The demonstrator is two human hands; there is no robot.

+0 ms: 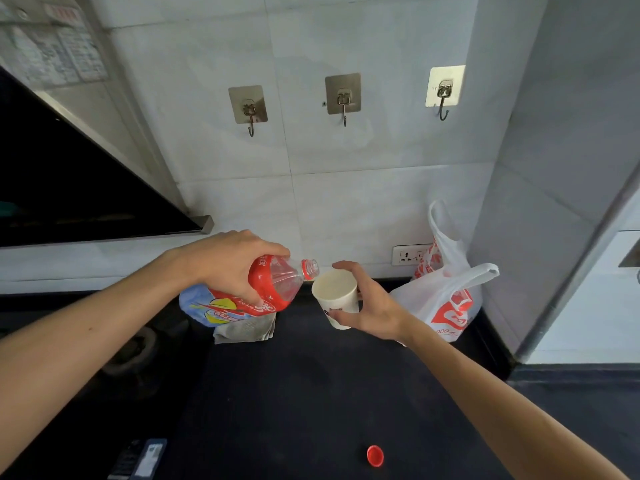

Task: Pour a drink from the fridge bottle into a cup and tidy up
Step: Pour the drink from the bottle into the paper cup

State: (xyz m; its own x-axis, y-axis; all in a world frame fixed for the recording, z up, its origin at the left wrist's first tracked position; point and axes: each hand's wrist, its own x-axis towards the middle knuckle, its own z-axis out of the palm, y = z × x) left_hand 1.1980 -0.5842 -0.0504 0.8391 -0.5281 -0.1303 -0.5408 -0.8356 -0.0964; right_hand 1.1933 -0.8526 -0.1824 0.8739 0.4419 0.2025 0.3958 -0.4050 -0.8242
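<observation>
Head view: a clear plastic bottle with a red label [277, 285] is gripped around its body from above by the left hand [228, 268], fingers curled over it. The bottle is tipped onto its side, its long axis running left to right with the open neck pointing right. A white paper cup [336, 296] is held in the right hand [367, 306], thumb and fingers wrapped around its wall from the right side. The bottle mouth is placed just beside the cup's left rim, touching it or nearly so; the coming pour is judged to turn on that alignment. No stream can be made out, and the fill level is not clear. The cup appears tilted towards the bottle; whether it rests on the black countertop [311, 393] cannot be told. A small round red cap [375, 455] is left on the counter, well apart from both hands, nearer the right arm.
</observation>
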